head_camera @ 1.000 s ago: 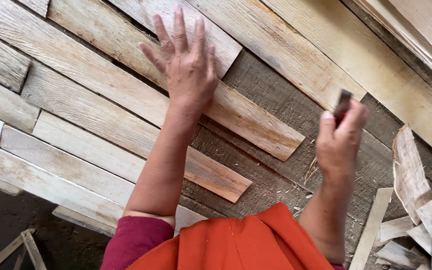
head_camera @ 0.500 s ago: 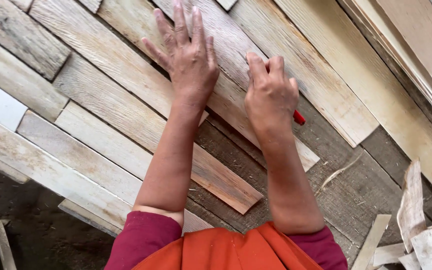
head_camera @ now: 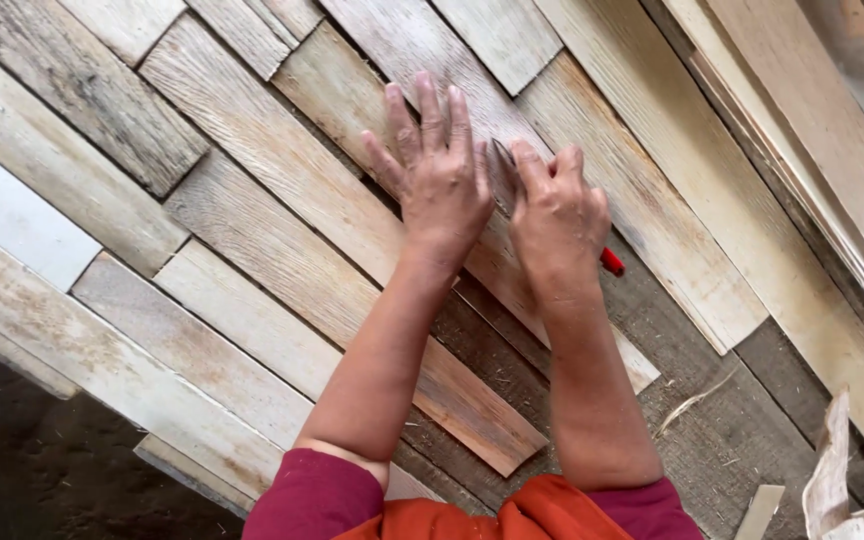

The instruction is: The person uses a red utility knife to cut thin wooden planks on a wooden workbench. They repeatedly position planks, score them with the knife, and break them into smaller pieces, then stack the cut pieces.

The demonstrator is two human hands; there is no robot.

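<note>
Over on the left, weathered grey boards (head_camera: pixel 82 110) lie side by side on a slant, and a pale, smoother board (head_camera: pixel 7 215) sits below them near the edge. Moving in, a long light plank (head_camera: pixel 282 190) runs diagonally down toward the middle, its lower end going reddish-brown. Now the left hand (head_camera: pixel 439 180): it lies flat, palm down, fingers spread and released, pressing on a narrow wooden slat (head_camera: pixel 512 280) that slopes from upper left to lower right. Nothing is gripped in it. Right beside it, almost touching, the right hand (head_camera: pixel 557 215) is clenched around a red-handled knife (head_camera: pixel 611 262); the red end pokes out at the heel of the hand, and a dark blade tip shows just above the fingers, laid against the same slat close to the left hand's fingers. Both forearms come up from maroon sleeves (head_camera: pixel 322 495) and an orange garment (head_camera: pixel 497 515) at the bottom. Under the slat, a dark grey board (head_camera: pixel 712 420) carries thin wood shavings (head_camera: pixel 692 402). Farther right, broad pale planks (head_camera: pixel 802 130) stack along the edge, and curled wood offcuts (head_camera: pixel 832 470) sit in the bottom right corner.
</note>
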